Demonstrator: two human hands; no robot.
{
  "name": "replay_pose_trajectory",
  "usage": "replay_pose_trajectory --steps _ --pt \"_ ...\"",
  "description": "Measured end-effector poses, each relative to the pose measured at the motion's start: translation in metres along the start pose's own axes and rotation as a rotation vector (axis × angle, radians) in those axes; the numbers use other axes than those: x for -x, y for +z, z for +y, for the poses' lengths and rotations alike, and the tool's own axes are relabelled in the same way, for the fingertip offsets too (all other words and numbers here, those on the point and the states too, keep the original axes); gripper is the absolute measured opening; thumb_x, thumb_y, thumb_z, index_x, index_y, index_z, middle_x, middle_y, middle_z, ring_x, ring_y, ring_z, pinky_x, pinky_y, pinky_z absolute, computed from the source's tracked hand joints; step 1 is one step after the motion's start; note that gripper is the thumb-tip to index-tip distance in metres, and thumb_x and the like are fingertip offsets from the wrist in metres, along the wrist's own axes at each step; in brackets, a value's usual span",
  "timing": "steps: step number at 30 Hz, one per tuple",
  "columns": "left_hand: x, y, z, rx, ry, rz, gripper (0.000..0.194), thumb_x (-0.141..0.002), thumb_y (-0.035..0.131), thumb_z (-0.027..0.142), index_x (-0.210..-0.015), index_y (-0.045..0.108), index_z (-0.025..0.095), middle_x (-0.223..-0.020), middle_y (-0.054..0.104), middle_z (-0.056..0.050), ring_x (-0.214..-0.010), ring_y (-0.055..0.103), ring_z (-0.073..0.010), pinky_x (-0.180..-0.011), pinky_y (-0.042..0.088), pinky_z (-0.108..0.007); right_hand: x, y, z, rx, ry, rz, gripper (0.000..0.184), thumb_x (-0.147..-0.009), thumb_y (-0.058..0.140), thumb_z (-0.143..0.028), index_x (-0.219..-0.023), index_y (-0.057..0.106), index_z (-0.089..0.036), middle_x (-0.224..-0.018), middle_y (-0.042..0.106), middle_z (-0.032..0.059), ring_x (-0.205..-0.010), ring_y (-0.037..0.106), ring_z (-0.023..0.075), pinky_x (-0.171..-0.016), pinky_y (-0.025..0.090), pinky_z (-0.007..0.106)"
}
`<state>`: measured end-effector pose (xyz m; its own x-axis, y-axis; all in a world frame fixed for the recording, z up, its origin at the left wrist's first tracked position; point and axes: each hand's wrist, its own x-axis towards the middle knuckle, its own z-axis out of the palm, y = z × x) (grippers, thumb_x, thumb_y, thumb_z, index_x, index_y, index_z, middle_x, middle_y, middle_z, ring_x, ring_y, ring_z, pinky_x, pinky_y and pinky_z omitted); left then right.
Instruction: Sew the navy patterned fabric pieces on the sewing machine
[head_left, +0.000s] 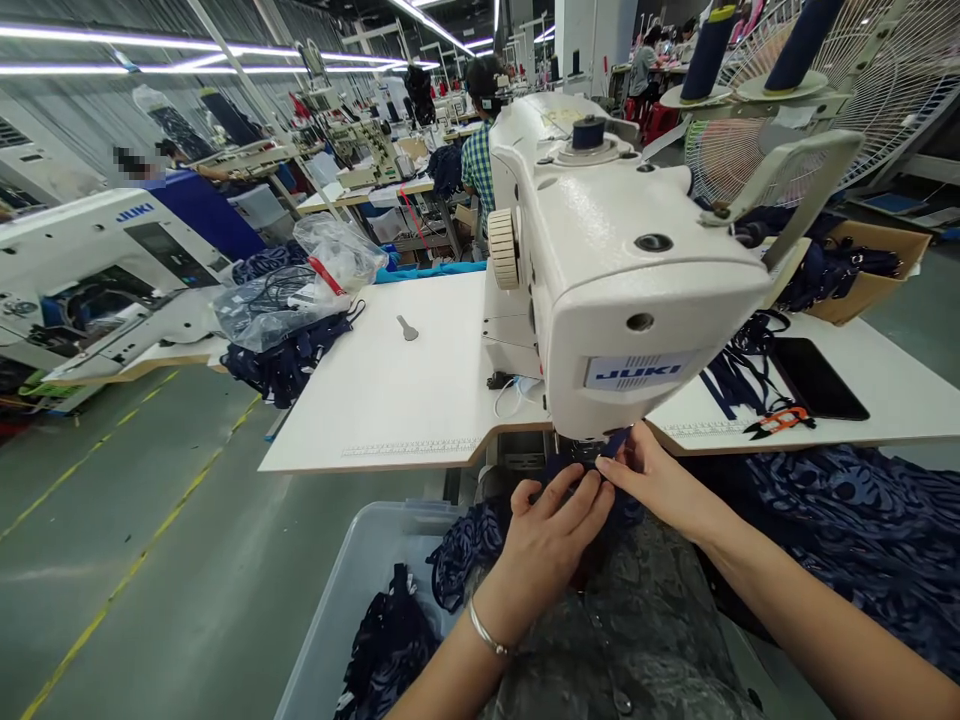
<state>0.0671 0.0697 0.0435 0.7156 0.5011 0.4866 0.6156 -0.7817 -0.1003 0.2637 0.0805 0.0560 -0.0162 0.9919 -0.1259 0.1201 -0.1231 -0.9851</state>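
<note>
Both hands meet under the head of a white JUKI sewing machine (637,300). The fingers of my left hand (555,535) are bent and pressed together on a piece of navy fabric (559,465) at the needle area. From the right, my right hand (656,475) pinches the same fabric between thumb and fingers, its thumb tip close to the left fingertips. The needle and most of the fabric's edge are hidden by the machine head and my fingers. Patterned navy fabric (472,545) hangs just left of my left hand.
Orange thread snips (780,422) and a black phone (821,378) lie on the table's right side, near navy straps (739,370). A small grey metal piece (407,328) sits on the left side. Below stands a clear plastic bin (337,600). Patterned cloth (862,540) spreads at the right.
</note>
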Motion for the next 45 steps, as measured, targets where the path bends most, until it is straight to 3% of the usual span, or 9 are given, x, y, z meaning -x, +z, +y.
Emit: replay_pose_trajectory --steps 3,6,12,17,22,28,37,45 --pt "0.001 0.002 0.003 0.015 -0.038 -0.008 0.039 -0.097 0.049 0.017 -0.134 0.053 0.027 -0.14 0.055 0.003 -0.132 0.043 -0.017 -0.089 0.038 -0.036 -0.003 -0.007 0.004 0.08 -0.05 0.04 0.024 -0.09 0.054 -0.045 -0.097 0.046 -0.023 -0.08 0.047 -0.0026 -0.075 0.049 0.0169 -0.071 0.044 0.031" --pt "0.002 0.003 0.006 0.01 -0.048 -0.021 0.043 -0.096 0.049 0.014 -0.137 0.05 0.028 -0.139 0.055 0.003 -0.132 0.043 -0.0166 -0.089 0.038 -0.036 -0.009 -0.014 0.011 0.199 -0.112 0.091 0.027 -0.094 0.046 -0.048 -0.083 0.044 -0.023 -0.073 0.045 -0.0035 -0.068 0.047 0.016 -0.066 0.041 0.03" --pt "-0.008 0.004 0.01 -0.031 -0.128 0.004 0.037 -0.097 0.052 0.024 -0.134 0.053 0.026 -0.137 0.057 0.001 -0.128 0.048 -0.018 -0.091 0.038 -0.037 -0.027 -0.014 0.005 0.402 -0.161 0.16 0.019 -0.09 0.047 -0.04 -0.081 0.047 -0.023 -0.071 0.052 -0.0014 -0.069 0.054 0.0187 -0.064 0.042 0.03" --pt "-0.018 0.003 0.011 -0.056 -0.157 0.036 0.035 -0.1 0.048 0.033 -0.132 0.055 0.023 -0.133 0.06 -0.003 -0.125 0.051 -0.0198 -0.093 0.036 -0.038 -0.041 -0.01 0.0 0.543 -0.233 0.203 0.016 -0.083 0.044 -0.034 -0.075 0.051 -0.022 -0.078 0.06 0.0057 -0.077 0.06 0.0243 -0.068 0.046 0.035" --pt "-0.021 0.005 0.009 -0.033 -0.176 0.037 0.035 -0.099 0.048 0.033 -0.131 0.054 0.02 -0.132 0.06 -0.003 -0.126 0.05 -0.0194 -0.093 0.035 -0.038 -0.051 -0.009 0.003 0.521 -0.358 0.237 0.017 -0.083 0.046 -0.03 -0.086 0.06 -0.021 -0.087 0.065 0.0103 -0.091 0.063 0.0281 -0.078 0.05 0.038" --pt "-0.024 0.001 0.006 0.007 -0.181 0.036 0.035 -0.097 0.053 0.033 -0.129 0.055 0.019 -0.125 0.064 -0.002 -0.124 0.052 -0.0189 -0.094 0.034 -0.038 -0.055 -0.01 0.003 0.532 -0.376 0.228 0.017 -0.084 0.05 -0.028 -0.088 0.065 -0.022 -0.083 0.071 0.0071 -0.089 0.065 0.0275 -0.086 0.05 0.041" --pt "-0.027 -0.002 0.005 -0.001 -0.196 0.015 0.038 -0.095 0.055 0.035 -0.13 0.055 0.021 -0.123 0.063 -0.004 -0.121 0.054 -0.0211 -0.093 0.036 -0.037 -0.058 -0.009 0.002 0.463 -0.306 0.229 0.018 -0.081 0.053 -0.03 -0.091 0.067 -0.024 -0.084 0.071 0.0072 -0.102 0.061 0.0316 -0.084 0.05 0.043" --pt "-0.028 -0.002 0.006 0.012 -0.209 0.01 0.037 -0.097 0.051 0.035 -0.131 0.054 0.02 -0.124 0.063 -0.005 -0.12 0.054 -0.0213 -0.095 0.035 -0.039 -0.06 -0.009 0.008 0.278 -0.272 0.17 0.022 -0.08 0.056 -0.027 -0.098 0.068 -0.024 -0.09 0.071 0.0095 -0.096 0.062 0.0348 -0.075 0.052 0.045"
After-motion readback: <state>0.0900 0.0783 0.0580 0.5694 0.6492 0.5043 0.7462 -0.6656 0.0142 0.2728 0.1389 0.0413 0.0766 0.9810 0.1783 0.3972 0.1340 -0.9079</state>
